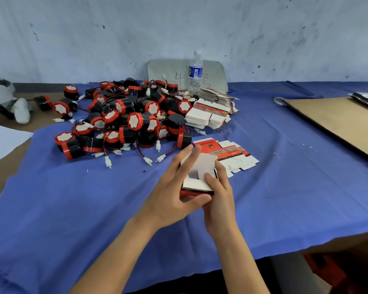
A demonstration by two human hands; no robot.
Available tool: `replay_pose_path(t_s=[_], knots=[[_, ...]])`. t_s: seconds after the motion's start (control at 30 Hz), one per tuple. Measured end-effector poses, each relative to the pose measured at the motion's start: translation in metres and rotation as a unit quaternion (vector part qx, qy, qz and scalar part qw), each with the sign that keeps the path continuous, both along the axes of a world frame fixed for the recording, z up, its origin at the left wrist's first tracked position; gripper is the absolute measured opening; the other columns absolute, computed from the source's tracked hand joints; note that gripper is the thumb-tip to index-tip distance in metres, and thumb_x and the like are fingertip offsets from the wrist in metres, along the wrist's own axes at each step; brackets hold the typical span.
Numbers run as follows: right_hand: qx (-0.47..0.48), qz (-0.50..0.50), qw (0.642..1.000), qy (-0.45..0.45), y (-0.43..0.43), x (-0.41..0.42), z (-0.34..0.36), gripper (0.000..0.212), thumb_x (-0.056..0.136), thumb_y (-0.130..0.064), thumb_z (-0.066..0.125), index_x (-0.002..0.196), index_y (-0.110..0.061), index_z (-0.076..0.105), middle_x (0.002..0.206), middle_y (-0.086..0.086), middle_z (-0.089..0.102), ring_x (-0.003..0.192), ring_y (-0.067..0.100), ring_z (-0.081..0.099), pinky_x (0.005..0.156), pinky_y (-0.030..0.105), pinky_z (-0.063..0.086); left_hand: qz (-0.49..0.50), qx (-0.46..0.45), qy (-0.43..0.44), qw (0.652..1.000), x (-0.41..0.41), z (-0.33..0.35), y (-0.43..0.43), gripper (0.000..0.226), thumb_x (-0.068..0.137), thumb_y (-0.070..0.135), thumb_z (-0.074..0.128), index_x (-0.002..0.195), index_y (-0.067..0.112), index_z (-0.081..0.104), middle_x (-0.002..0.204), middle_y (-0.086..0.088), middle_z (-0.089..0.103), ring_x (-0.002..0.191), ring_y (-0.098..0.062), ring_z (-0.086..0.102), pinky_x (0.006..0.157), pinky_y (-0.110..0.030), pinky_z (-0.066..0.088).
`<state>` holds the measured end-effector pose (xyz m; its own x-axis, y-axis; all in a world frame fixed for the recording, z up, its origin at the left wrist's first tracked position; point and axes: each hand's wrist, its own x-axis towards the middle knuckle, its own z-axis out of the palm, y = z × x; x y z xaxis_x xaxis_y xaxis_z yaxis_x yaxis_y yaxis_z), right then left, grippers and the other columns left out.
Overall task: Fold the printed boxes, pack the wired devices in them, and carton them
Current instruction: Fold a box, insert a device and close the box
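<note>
Head view: both forearms are reaching in from the near edge and meeting over the blue cloth (pixel 285 187), centre-near. The left hand (pixel 174 187) is gripping the box (pixel 197 184): its fingers are stretching up along the box's left side toward the far end, while the thumb is hooking under the near red face. The right hand (pixel 219 198) is clamping the right side, with its thumb pressing down on a white flap (pixel 204 166) and its fingers wrapping out of sight behind.

That is one half-formed box, held just above the cloth. Its open end is facing up and away, its white flaps are standing, and its red printed face is turning toward the near side. Its wider side is running left to right.

Just beyond the hands, flat boxes (pixel 232 154) are lying printed side up. They look like two overlapping, but I cannot tell for sure. Farther off, two side-by-side stacks (pixel 206 116) are sitting with a fanned row behind them.

To the far left, the devices (pixel 125 119) are sprawling in a heap of red-and-black drums trailing wires and white plugs, dozens of them and too tangled to count. One bottle (pixel 195 71) is standing upright at the far edge, in front of a grey board (pixel 216 71). One cardboard sheet (pixel 338 122) is lying on the right.
</note>
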<state>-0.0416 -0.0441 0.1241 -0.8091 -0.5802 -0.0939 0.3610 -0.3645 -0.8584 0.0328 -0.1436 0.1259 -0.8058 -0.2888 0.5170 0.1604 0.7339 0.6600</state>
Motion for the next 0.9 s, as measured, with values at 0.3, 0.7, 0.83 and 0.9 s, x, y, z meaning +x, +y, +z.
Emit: replay_pose_path(t_s=[0.3, 0.7, 0.83, 0.9], knots=[[-0.067, 0.013, 0.995, -0.077, -0.001, 0.004, 0.007, 0.024, 0.100, -0.014, 0.045, 0.117, -0.024, 0.060, 0.101, 0.000, 0.073, 0.080, 0.014, 0.069, 0.059, 0.023, 0.054, 0.049, -0.025, 0.149, 0.987, 0.003, -0.003, -0.001, 0.039, 0.092, 0.042, 0.058, 0.125, 0.023, 0.055, 0.144, -0.001, 0.046, 0.128, -0.008, 0.050, 0.095, -0.020, 0.049], [0.009, 0.025, 0.997, -0.070, 0.001, 0.008, 0.015, 0.020, 0.100, -0.023, 0.049, 0.101, -0.017, 0.068, 0.090, 0.004, 0.069, 0.077, 0.017, 0.065, 0.058, 0.027, 0.052, 0.041, -0.071, 0.174, 0.981, 0.008, -0.004, 0.003, 0.039, 0.097, 0.039, 0.053, 0.115, 0.007, 0.064, 0.125, -0.002, 0.059, 0.117, -0.011, 0.056, 0.095, -0.025, 0.049], [0.014, 0.007, 0.996, -0.089, -0.001, 0.009, 0.015, 0.018, 0.099, -0.022, 0.051, 0.095, -0.017, 0.068, 0.086, 0.005, 0.070, 0.072, 0.017, 0.065, 0.057, 0.028, 0.052, 0.040, -0.071, 0.163, 0.983, 0.009, -0.002, 0.002, 0.042, 0.096, 0.039, 0.053, 0.113, 0.003, 0.065, 0.121, -0.002, 0.060, 0.114, -0.013, 0.057, 0.094, -0.025, 0.049], [0.014, 0.001, 0.995, -0.099, -0.002, 0.010, 0.016, 0.019, 0.099, -0.022, 0.051, 0.093, -0.017, 0.068, 0.086, 0.005, 0.071, 0.072, 0.017, 0.066, 0.058, 0.029, 0.052, 0.033, -0.068, 0.164, 0.984, 0.009, -0.001, 0.001, 0.039, 0.096, 0.039, 0.054, 0.113, 0.006, 0.065, 0.121, 0.000, 0.060, 0.114, -0.013, 0.057, 0.095, -0.024, 0.048]])
